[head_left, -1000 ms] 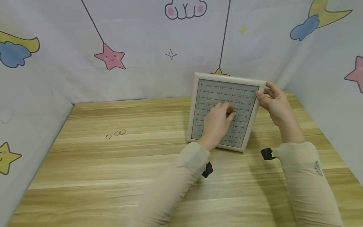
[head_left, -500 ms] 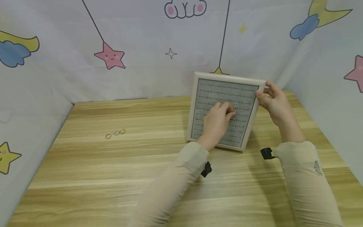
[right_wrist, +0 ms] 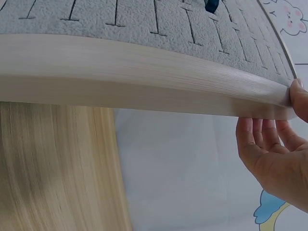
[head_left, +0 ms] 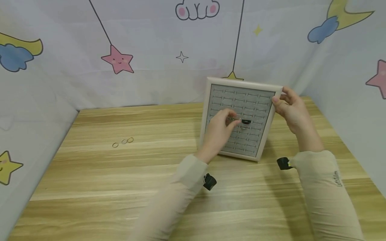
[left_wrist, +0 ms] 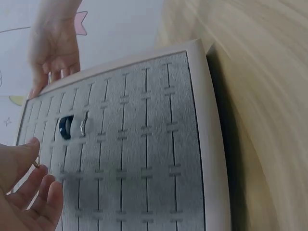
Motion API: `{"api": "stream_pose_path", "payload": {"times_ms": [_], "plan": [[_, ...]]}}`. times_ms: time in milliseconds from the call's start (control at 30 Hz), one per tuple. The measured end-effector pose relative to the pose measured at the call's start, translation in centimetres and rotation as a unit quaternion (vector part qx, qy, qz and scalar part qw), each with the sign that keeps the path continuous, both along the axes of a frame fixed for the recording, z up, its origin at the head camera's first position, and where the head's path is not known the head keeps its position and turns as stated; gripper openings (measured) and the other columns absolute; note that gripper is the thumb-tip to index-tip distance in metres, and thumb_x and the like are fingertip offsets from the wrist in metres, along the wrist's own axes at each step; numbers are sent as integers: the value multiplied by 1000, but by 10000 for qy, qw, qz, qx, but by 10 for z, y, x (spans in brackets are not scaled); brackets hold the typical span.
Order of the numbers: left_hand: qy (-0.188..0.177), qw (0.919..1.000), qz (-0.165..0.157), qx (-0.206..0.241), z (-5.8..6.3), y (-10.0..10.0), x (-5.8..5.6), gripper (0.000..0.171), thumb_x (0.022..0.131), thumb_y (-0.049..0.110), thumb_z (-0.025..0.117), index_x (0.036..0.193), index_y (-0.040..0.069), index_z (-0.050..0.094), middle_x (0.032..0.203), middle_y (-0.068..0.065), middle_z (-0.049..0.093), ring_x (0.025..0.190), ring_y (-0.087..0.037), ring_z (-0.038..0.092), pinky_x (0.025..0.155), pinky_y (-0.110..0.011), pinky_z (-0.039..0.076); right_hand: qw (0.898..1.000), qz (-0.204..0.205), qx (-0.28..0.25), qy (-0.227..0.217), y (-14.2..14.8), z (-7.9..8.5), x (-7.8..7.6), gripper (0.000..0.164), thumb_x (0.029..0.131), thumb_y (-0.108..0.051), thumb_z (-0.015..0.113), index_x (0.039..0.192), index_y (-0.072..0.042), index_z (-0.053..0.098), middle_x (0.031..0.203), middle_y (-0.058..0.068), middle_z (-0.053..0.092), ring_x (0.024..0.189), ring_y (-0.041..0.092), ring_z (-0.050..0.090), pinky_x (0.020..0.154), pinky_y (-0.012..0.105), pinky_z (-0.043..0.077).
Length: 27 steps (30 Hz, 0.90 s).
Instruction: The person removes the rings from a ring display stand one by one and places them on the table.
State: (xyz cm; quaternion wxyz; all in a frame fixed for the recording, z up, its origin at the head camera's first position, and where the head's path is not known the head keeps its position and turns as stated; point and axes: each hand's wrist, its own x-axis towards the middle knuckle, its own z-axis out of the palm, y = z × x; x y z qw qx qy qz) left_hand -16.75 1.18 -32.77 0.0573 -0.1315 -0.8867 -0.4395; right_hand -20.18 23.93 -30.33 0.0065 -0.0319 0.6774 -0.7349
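Observation:
A ring display board (head_left: 256, 140) with a pale frame and grey slotted padding stands tilted on the table. My left hand (head_left: 218, 129) is in front of its middle. Between thumb and index finger it pinches a small gold-coloured ring (left_wrist: 36, 162), partly hidden by the fingertips. A black ring (head_left: 246, 122) sits in a slot just right of those fingers. Beside it, a silver ring (left_wrist: 83, 125) stands in the neighbouring slot, clearest in the left wrist view. My right hand (head_left: 294, 108) grips the board's upper right corner, thumb on the front and fingers behind.
Three thin rings lie on the wooden table (head_left: 105, 184) to the left: one ring (head_left: 115, 145) apart, a silver ring (head_left: 124, 141) and a gold ring (head_left: 130, 140) close together. A patterned white curtain (head_left: 150, 83) closes off the back and sides.
My left hand has moved left across the board. The black and silver rings, earlier covered by its fingers, now show in their slots. The right hand and board have stayed put.

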Motion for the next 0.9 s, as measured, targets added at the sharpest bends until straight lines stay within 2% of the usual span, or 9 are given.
{"api": "stream_pose_path", "payload": {"times_ms": [100, 200, 500, 733, 900], "plan": [[-54, 9998, 116, 169, -2, -13, -1, 29, 90, 26, 64, 116, 13, 62, 114, -2, 64, 97, -15, 61, 80, -24, 52, 10000, 24, -52, 19, 1, -1, 0, 58, 87, -20, 67, 138, -16, 41, 104, -5, 53, 86, 1, 58, 76, 10, 50], [-222, 9991, 251, 269, -6, -27, -1, 31, 90, 25, 65, 119, 12, 62, 115, -3, 63, 97, -17, 60, 77, -27, 52, 9999, 23, -117, 2, 0, -1, 0, 55, 87, -19, 67, 135, -17, 43, 104, -5, 53, 85, 1, 58, 76, 10, 50], [-580, 9942, 856, 312, -29, -75, -1, 35, 89, 26, 67, 120, 10, 64, 113, -6, 66, 93, -21, 60, 74, -32, 51, 9999, 2, -124, -24, 1, -2, 0, 51, 87, -19, 67, 133, -19, 44, 104, -5, 53, 85, 2, 57, 76, 10, 50], [-974, 9849, 1341, 496, -44, -123, -2, 37, 91, 21, 65, 125, 7, 61, 122, -11, 62, 100, -26, 58, 78, -36, 51, 9999, -56, -60, -63, 1, -2, 0, 55, 88, -19, 66, 137, -17, 42, 105, -6, 53, 86, 1, 57, 76, 10, 49], [-1117, 9777, 1763, 234, -52, -160, -4, 38, 92, 19, 64, 127, 4, 59, 125, -15, 60, 105, -30, 58, 84, -40, 50, 10000, -53, 21, -60, -1, -1, 0, 59, 87, -21, 67, 140, -16, 40, 106, -6, 52, 86, 1, 57, 77, 10, 49]]}}
